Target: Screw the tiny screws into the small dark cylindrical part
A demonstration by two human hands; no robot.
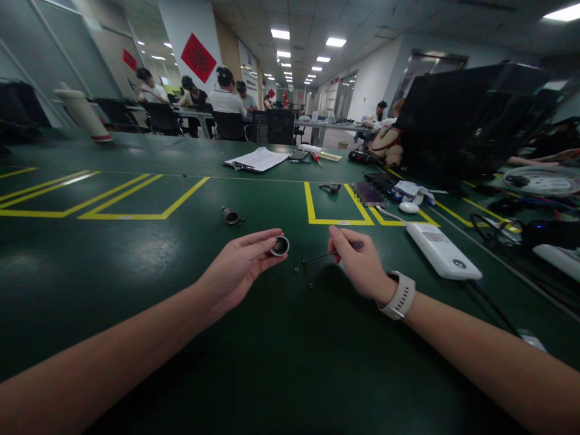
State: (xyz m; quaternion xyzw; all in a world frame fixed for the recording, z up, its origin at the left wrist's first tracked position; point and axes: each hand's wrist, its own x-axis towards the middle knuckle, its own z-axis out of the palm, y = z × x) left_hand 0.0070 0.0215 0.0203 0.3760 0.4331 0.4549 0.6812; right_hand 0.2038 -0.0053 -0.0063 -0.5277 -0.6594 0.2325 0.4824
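Observation:
My left hand [244, 261] pinches a round metal part [280, 246], a short cup or ring with a dark inside facing me. My right hand [357, 260] is closed around a thin-shafted screwdriver [319, 256]; its dark handle end shows past the fingers. The shaft points left, and its tip meets a small nut-like ring [304, 261] near the table surface. Whether that ring sits on the tip or just touches it, I cannot tell. Two similar small rings, one nearer [310, 285] and one to the left [296, 269], lie on the green table [272, 362].
Beyond my left hand lies a metal cylindrical part [231, 215]. Another metal part [331, 188] rests inside a yellow-taped outline. A clipboard with paper [258, 159] is farther back. On the right are a white power-bank-like box [444, 251] with a cable, a white mouse [408, 207] and a black case [466, 121].

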